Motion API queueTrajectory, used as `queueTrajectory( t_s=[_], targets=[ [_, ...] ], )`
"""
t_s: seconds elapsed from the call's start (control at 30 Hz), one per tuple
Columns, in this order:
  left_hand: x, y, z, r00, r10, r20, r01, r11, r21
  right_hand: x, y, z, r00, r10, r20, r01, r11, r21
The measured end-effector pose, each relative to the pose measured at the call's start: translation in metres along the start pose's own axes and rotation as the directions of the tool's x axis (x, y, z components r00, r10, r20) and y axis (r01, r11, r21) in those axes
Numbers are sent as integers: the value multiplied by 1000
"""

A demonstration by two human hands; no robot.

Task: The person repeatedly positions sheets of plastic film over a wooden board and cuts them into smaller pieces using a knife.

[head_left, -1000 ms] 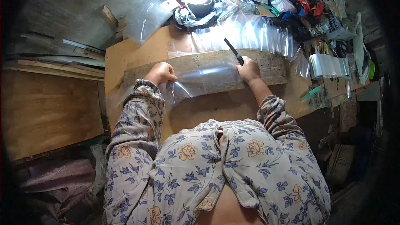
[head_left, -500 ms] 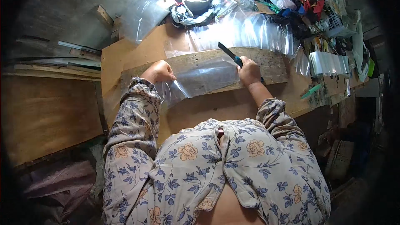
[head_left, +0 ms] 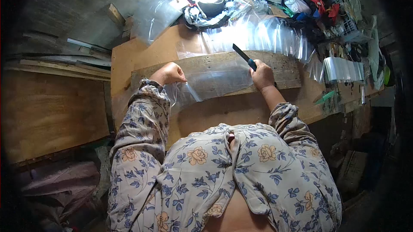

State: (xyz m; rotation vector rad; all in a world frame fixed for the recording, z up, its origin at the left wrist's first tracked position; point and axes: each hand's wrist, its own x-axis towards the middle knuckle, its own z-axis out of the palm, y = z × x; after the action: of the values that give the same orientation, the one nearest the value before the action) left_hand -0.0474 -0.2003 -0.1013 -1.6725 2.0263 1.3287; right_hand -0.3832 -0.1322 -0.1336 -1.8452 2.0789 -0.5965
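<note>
Plastic film [head_left: 221, 75], clear, lies across the wooden board [head_left: 284, 73] on the plywood bench [head_left: 142, 53], its near-left part pinched between thumb and fingers of the left hand [head_left: 173, 73]. Right hand [head_left: 262, 77], near the film's other end, is wrapped around the handle of a knife [head_left: 241, 54], dark blade angled up and leftward; clear plastic pieces [head_left: 258, 33] lie in a row beyond the board.
</note>
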Motion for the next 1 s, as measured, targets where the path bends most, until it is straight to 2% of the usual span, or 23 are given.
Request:
queueTrajectory(
  t_s=[0.27, 0.43, 0.57, 0.63, 0.77, 0.83, 0.87, 0.9, 1.0],
  targets=[
    [7, -9, 1, 998, 47, -33, -46, 999, 26, 0, -1, -1, 1000, -6, 4, 6, 1000, -15],
    [9, -12, 2, 999, 38, -13, -38, 998, -57, 0, -1, 1, 999, 3, -35, -3, 1000, 1],
    [0, -1, -2, 1000, 21, -4, -22, 999, -43, 0, 3, 5, 998, -29, -58, 29, 1000, 7],
    [-1, 2, -1, 999, -43, -11, 43, 999, 10, -1, 1, 4, 997, -44, -68, 45, 999, 4],
    [13, -8, -3, 999, -41, 16, 40, 995, 88, 0, -4, 5, 992, -114, -56, 110, 991, -72],
    [5, 6, -6, 997, -23, -79, 47, 950, 308, 0, -7, 4, 980, -195, -43, 188, 974, -130],
    [2, 10, -7, 997, -6, -79, 34, 936, 350, 0, -10, 1, 987, -157, 15, 158, 979, -132],
    [1, 13, -7, 997, 7, -73, 20, 935, 355, -1, -11, 0, 989, -148, 8, 147, 979, -140],
    [-1, 16, -9, 995, 26, -95, 19, 896, 443, -2, -10, -8, 978, -146, 148, 175, 963, -204]
  ],
)
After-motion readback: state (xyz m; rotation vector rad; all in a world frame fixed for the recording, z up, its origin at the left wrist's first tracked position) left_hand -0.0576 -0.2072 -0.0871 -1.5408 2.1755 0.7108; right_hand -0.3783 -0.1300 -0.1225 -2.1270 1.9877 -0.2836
